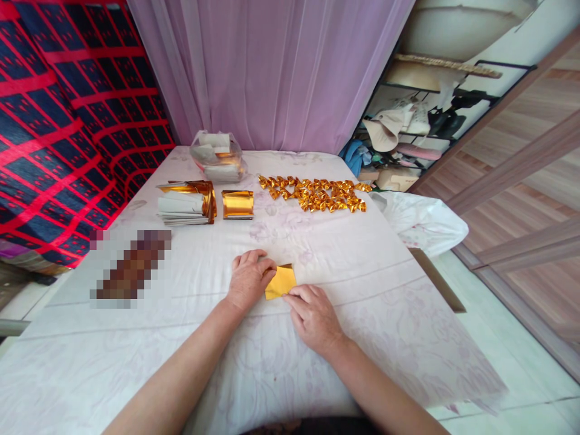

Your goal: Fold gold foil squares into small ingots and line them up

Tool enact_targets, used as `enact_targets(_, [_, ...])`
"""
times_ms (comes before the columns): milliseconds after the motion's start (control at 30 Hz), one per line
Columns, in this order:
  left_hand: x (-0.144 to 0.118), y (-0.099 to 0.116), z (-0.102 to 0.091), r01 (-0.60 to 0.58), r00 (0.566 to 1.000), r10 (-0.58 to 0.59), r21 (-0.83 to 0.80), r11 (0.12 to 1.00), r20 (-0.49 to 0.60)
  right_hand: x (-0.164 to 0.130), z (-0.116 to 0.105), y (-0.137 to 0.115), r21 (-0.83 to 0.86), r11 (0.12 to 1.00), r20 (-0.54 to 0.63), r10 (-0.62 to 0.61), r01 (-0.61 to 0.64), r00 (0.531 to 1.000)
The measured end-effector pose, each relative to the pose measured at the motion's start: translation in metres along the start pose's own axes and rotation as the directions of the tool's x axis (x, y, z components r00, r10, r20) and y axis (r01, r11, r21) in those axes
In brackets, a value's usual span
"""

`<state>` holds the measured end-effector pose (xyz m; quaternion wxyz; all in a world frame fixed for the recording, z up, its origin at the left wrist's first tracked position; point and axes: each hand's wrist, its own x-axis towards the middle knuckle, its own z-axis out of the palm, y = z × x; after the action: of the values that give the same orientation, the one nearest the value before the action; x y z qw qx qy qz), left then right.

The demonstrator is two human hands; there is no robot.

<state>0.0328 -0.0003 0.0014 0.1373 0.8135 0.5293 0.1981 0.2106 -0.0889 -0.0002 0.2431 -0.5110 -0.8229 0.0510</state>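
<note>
A small square of gold foil paper (pixel 281 283) lies on the table in front of me, with a darker strip showing along its far edge. My left hand (pixel 251 275) pinches its left side near the upper corner. At the near right corner, the thumb and fingers of my right hand (pixel 315 314) close on the paper's edge. Farther off sits a short stack of gold foil sheets (pixel 238 204). Left of it is a thicker, fanned stack of foil paper (pixel 185 205), grey-white on its backing. Several folded gold foil pieces (pixel 324 193) lie in rows at the far right.
A clear plastic bag (pixel 217 158) with more paper stands at the table's far left. The table (pixel 362 290) has a pale flowered cover. A white plastic bag (pixel 421 220) hangs by the right edge. A blurred brown patch (pixel 131 269) is at left; shelves (pixel 408 121) stand behind right.
</note>
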Motion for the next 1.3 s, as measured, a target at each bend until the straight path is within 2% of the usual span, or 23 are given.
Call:
enact_targets(200, [0.000,0.001,-0.002,-0.003,1.000,0.003,0.005,1.000,0.010,-0.004,0.002,-0.004,-0.022,1.000,-0.002,-0.005,0.005,1.000])
enact_targets(300, [0.000,0.002,-0.002,0.000,1.000,0.000,0.014,1.000,0.012,-0.007,0.004,-0.005,-0.061,0.998,-0.046,-0.009,0.006,0.999])
enact_targets(467, [0.000,0.002,-0.001,-0.002,1.000,0.001,0.009,1.000,0.008,-0.013,0.007,-0.006,-0.108,0.991,-0.129,0.068,-0.082,0.989])
enact_targets(700, [0.001,0.003,-0.003,-0.001,1.000,0.001,0.000,1.000,0.017,-0.018,0.003,-0.006,-0.198,0.961,-0.121,0.171,-0.192,0.978])
enact_targets(933, [0.001,0.002,-0.002,0.005,1.000,-0.004,-0.014,1.000,0.009,-0.018,-0.002,-0.005,-0.204,0.952,-0.138,0.204,-0.229,0.969])
enact_targets(1033, [0.000,0.002,-0.002,0.002,1.000,-0.002,-0.004,1.000,0.008,-0.011,-0.005,-0.009,-0.179,0.971,-0.095,0.140,-0.156,0.985])
enact_targets(1133, [0.000,0.002,-0.002,0.000,1.000,0.000,0.009,1.000,0.004,-0.002,-0.003,-0.014,-0.102,0.995,0.037,0.024,-0.020,0.999])
enact_targets(1300, [0.000,0.001,-0.001,0.004,1.000,-0.004,0.009,1.000,0.008,0.004,0.000,-0.016,-0.054,0.998,0.115,-0.011,0.017,0.993])
